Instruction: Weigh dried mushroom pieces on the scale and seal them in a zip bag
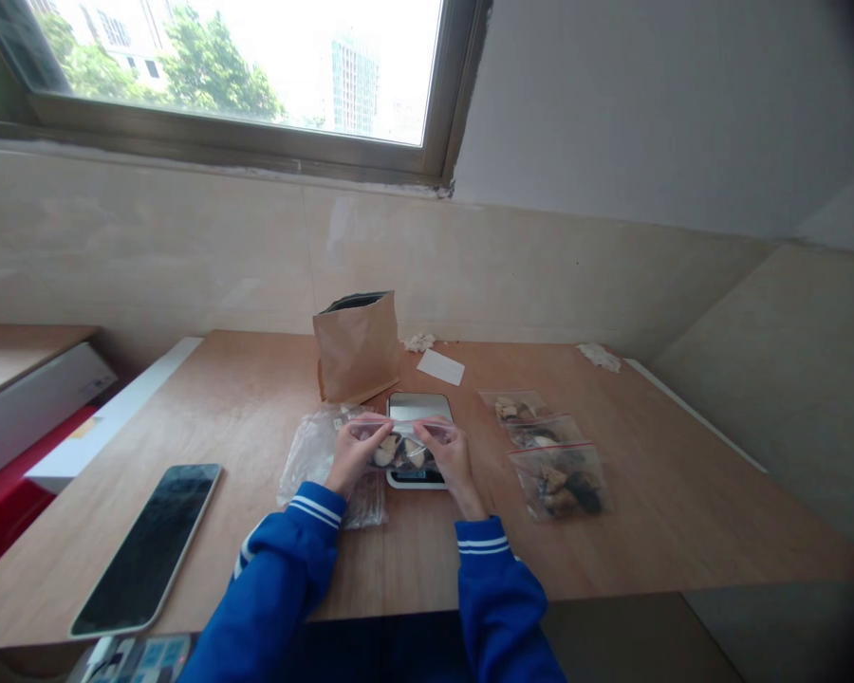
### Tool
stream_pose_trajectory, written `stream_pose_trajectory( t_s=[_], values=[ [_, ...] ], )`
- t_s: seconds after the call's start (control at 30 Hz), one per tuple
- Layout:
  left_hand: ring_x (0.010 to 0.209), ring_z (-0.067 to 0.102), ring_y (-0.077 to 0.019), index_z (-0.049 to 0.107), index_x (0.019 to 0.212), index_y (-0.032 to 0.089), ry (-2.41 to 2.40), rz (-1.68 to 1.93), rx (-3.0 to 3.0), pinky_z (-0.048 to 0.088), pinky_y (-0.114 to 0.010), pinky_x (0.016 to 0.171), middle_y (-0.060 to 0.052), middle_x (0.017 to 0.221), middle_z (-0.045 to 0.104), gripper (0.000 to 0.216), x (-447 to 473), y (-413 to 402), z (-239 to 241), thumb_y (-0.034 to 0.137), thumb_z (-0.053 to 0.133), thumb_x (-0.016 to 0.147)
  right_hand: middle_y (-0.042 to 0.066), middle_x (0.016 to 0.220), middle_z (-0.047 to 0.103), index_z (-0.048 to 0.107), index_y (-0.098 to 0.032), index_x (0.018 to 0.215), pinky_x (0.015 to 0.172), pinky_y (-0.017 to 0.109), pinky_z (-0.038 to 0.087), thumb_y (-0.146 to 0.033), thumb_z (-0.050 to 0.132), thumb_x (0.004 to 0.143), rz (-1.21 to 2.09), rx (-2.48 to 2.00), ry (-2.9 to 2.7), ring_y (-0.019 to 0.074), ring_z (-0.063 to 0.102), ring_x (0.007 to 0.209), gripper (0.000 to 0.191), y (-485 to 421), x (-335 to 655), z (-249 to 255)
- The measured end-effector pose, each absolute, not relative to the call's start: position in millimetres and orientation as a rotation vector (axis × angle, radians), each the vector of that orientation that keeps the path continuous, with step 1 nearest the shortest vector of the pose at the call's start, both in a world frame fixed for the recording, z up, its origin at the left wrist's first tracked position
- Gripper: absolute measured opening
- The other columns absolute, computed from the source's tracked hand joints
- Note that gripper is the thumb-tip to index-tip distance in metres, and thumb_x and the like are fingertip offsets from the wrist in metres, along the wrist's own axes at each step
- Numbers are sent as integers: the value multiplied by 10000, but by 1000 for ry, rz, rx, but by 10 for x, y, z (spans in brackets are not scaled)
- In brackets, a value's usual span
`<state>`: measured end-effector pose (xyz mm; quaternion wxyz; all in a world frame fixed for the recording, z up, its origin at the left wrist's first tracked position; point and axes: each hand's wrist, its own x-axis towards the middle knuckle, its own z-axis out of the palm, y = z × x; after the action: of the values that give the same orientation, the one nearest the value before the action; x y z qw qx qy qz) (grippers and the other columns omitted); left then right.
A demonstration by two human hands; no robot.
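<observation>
Head view: nearest us lies a dark phone [148, 548], face up at the desk's [683, 531] front left edge, with the corner of some small device just below it at the picture's bottom; we cannot tell what that is. Our two blue sleeves reach forward from there.

Our left hand [354, 452] and right hand [450, 453] meet over a small zip bag [401, 446] of dried brown pieces, which sits on or just above the scale [419, 410] at the middle of the desk. Each grip is clenched on the bag's top strip, left at its left end, right at its right end, thumbs toward us. Whether the seal is already pressed closed under the fingers we cannot tell.

To do this step well, we judge it best to keep the strip flat and taut between both hands, pinch along it from one end to the other, and keep the contents low in the bag so that no piece catches in the closure. Pressing down on the scale would spoil any reading, so the bag's weight alone should rest there.

Just left of our left hand lies a heap of clear empty bags [309, 455]. Behind the scale stands an open brown paper pouch [357, 346], upright, with a white card [440, 366] beside it. To the right, apart from our hands, three filled bags [551, 455] lie in an overlapping row. White scraps sit near the wall.
</observation>
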<state>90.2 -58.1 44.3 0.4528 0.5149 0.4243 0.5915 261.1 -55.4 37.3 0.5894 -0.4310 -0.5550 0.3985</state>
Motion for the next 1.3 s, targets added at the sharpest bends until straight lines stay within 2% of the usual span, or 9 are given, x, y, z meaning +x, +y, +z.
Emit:
stream_pose_trajectory(
  t_s=[0.2,0.37,0.67,0.93,1.1,1.3],
  values=[
    [796,666,-199,747,778,158,1030,1471,1304,518,-291,748,-58,804,719,233,894,-597,556,386,768,736,39,784,733,729,-183,768,720,293,539,-411,746,754,931,-989,-1249,188,681,752,228,-575,2587,441],
    [777,660,-199,742,788,156,979,1455,1347,511,-290,734,-59,796,715,244,893,-621,663,394,765,740,24,737,720,718,-190,767,670,287,537,-455,766,721,1012,-956,-1280,174,659,686,274,-609,2550,536],
    [798,655,-198,739,806,153,936,1446,1399,503,-289,732,-69,830,713,236,984,-702,790,386,747,769,16,733,713,724,-211,730,691,291,521,-368,751,755,831,-944,-1297,174,652,711,161,-711,2541,738],
    [834,641,-201,722,810,170,939,1511,1547,502,-294,766,-62,829,695,224,993,-748,884,393,702,809,30,752,712,735,-211,740,725,309,525,-388,740,772,819,-922,-1363,187,657,745,179,-768,2473,885],
    [782,636,-185,719,781,170,951,1548,1471,491,-275,724,-49,798,693,220,1002,-786,936,390,719,790,31,761,725,734,-217,745,752,320,529,-391,743,777,764,-935,-1319,198,673,762,177,-777,2425,889],
    [696,627,-183,724,725,148,959,1479,1274,469,-270,644,-40,711,694,282,976,-798,959,427,766,728,70,736,752,751,-195,715,712,350,551,-591,603,844,769,-1036,-1270,239,703,722,442,-777,2474,860]
  ],
)
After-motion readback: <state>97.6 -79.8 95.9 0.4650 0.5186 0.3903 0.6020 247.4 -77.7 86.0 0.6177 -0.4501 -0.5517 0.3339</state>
